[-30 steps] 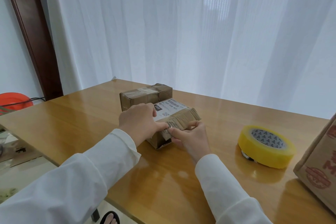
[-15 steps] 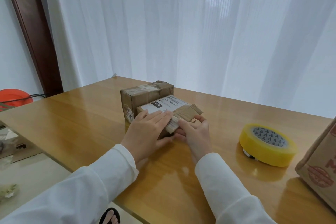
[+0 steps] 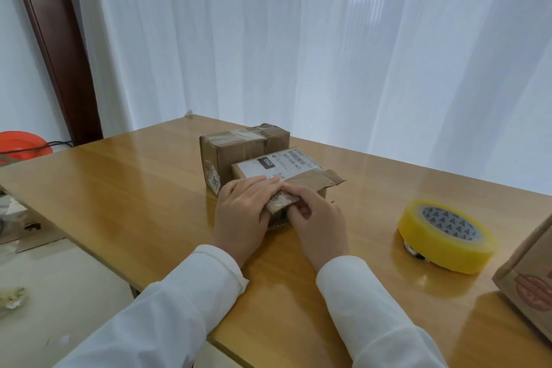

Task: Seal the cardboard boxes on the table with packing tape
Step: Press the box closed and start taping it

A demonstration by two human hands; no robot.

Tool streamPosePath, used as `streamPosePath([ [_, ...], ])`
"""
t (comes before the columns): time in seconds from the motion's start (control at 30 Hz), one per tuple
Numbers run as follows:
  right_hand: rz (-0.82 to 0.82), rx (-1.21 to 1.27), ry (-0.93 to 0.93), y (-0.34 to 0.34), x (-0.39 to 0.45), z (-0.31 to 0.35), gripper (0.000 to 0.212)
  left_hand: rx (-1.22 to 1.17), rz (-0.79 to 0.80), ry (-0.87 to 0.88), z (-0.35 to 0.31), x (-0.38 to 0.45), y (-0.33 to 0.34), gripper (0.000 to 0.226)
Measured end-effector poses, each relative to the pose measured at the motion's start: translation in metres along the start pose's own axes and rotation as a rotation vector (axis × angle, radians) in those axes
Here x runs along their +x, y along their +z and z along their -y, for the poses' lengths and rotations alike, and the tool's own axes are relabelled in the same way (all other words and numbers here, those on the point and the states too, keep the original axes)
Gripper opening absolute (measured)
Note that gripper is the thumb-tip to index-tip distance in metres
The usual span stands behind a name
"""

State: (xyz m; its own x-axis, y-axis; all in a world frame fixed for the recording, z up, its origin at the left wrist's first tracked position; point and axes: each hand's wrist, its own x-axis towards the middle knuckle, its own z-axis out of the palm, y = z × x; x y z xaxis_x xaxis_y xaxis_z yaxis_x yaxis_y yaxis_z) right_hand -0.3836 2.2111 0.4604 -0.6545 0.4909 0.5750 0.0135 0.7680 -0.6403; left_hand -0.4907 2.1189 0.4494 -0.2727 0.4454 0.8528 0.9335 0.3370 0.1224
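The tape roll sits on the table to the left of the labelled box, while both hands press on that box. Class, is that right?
Not quite. The head view shows the tape roll right of the labelled box. The left hand and right hand do press on it.

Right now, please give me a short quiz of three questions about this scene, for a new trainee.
1. True or false: the tape roll lies flat on the table, untouched.
2. Which box do both hands press on? A) the labelled box B) the taped box behind it
3. Fill in: the tape roll lies on the side of the ___ hand.

Key: 1 true; 2 A, the left hand and right hand hold its near flap down; 3 right.
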Motion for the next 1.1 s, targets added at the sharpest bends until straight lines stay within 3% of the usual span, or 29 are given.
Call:
streamPosePath([
  [0.2, -0.105, -0.05, -0.038, -0.001, 0.002, -0.001, 0.023, 0.011, -0.009, 0.007, 0.005, -0.002, 0.006, 0.031],
  [0.4, -0.116, 0.029, -0.037, 0.002, -0.004, 0.0, 0.032, -0.032, -0.098, 0.016, 0.009, -0.003, 0.005, 0.028],
  [0.6, -0.17, 0.128, -0.037, -0.002, -0.006, -0.004, 0.021, -0.083, -0.051, -0.138, 0.01, -0.004, 0.0, 0.045],
  [0.8, -0.134, 0.025, -0.056, -0.002, -0.005, -0.007, 0.007, -0.088, -0.075, -0.059, 0.012, -0.005, 0.001, 0.031],
  [1.1, -0.1, 0.032, -0.079, -0.003, -0.007, -0.006, 0.017, -0.13, -0.186, 0.013, 0.013, -0.005, 0.003, 0.019],
])
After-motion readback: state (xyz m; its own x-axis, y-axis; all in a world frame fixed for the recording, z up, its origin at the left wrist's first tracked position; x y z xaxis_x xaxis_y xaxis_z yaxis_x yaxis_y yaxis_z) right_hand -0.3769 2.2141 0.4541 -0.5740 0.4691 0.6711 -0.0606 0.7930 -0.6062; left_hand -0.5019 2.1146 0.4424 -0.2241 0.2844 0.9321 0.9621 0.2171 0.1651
